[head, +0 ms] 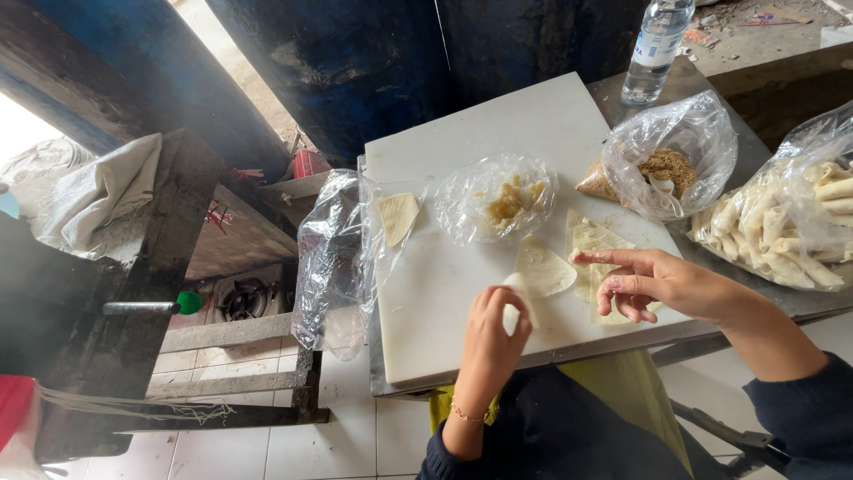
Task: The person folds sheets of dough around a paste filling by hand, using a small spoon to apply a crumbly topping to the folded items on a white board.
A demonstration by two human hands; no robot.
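Triangular wrapper [542, 268] on white board [462, 151], apex pointing away; left hand [493, 333] pinches its near corner, right hand [653, 283] open, fingers spread on wrapper stack [591, 238].

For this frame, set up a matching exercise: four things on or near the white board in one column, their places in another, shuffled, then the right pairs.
Things:
1. water bottle
2. bag of rolled pieces
3. left hand
4. right hand

Places:
A. on the stack of thin wrappers
B. top edge, beyond the white board
C. far right of the table
D. near edge of the board, pinching a wrapper corner

Pairs: 1-B, 2-C, 3-D, 4-A
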